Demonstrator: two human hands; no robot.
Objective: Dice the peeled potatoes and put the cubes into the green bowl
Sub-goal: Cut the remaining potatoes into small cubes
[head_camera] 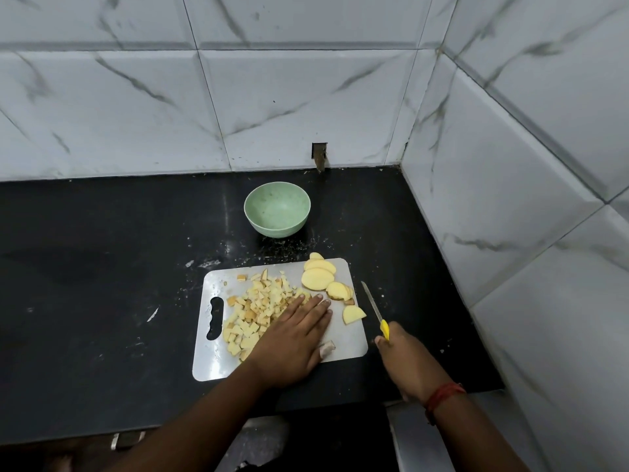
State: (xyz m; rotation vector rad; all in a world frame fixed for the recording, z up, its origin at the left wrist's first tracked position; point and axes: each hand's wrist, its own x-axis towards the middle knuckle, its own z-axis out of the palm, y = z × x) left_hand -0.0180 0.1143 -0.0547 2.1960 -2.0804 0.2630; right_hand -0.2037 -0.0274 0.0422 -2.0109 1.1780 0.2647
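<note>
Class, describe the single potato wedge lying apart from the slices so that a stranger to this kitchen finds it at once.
Start at the grey cutting board on the black counter. Go to its right edge, beside the yellow-handled knife. The wedge lies alone there, below the overlapping slices; it is one pointed piece touching nothing else.

Black counter [102,267] under green bowl [277,210], cutting board [343,345].

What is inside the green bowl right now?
Nothing visible: the green bowl shows a bare interior. The potato cubes are on the cutting board, partly under the left hand; cubes beneath that hand cannot be seen.
</note>
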